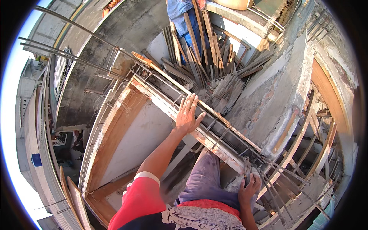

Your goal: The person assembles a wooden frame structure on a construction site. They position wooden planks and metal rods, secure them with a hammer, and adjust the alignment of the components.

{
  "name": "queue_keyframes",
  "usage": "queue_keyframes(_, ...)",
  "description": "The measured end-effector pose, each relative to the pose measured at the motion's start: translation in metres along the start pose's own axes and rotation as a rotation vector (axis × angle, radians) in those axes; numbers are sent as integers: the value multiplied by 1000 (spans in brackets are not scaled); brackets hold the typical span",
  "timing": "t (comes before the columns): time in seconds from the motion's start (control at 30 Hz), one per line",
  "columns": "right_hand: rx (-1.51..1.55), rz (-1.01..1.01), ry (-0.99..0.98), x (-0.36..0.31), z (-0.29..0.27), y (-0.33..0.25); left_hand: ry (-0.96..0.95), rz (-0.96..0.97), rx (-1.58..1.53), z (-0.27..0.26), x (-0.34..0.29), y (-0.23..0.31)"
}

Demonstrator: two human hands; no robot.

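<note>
My left hand (187,115) lies with its fingers stretched out across the top of a narrow wooden beam form (214,142). Inside the form runs a cage of steel reinforcing bars (212,126), partly covered by that hand. Close to my right thigh, at the form's near right end, is my right hand (250,188) with its fingers curled. A thin greyish object (246,165) rises just above these fingers; its kind is hard to make out. Bare steel bars (274,188) stick out beside the right hand.
Long timber planks (209,42) lean in a heap below a blue tarp (178,13). At the right stands a rough concrete ledge (287,96) above curved boards (303,142). Another plywood form (111,142) runs down the left. Steel bars (76,28) jut out at upper left.
</note>
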State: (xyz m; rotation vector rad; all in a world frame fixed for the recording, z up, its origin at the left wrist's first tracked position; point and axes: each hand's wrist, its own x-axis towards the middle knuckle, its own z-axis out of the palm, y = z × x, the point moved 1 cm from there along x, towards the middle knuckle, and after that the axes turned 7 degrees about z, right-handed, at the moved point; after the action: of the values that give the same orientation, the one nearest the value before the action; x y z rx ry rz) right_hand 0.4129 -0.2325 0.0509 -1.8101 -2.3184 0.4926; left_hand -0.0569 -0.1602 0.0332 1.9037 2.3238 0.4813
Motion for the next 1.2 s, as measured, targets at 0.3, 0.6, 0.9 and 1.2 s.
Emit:
queue_keyframes(0.3,-16,-37,-2,1,-10,-3,-4,7,-13,3,-11,-2)
queue_keyframes(0.6,-17,-64,-10,1,-15,-4,-27,-7,-6,6,-19,-3)
queue_keyframes(0.9,-41,-103,-27,4,-22,-12,360,-478,-358,11,-141,81)
queue_keyframes(1.2,144,-105,-185,29,-24,12,-2,-732,-671,6,-379,119)
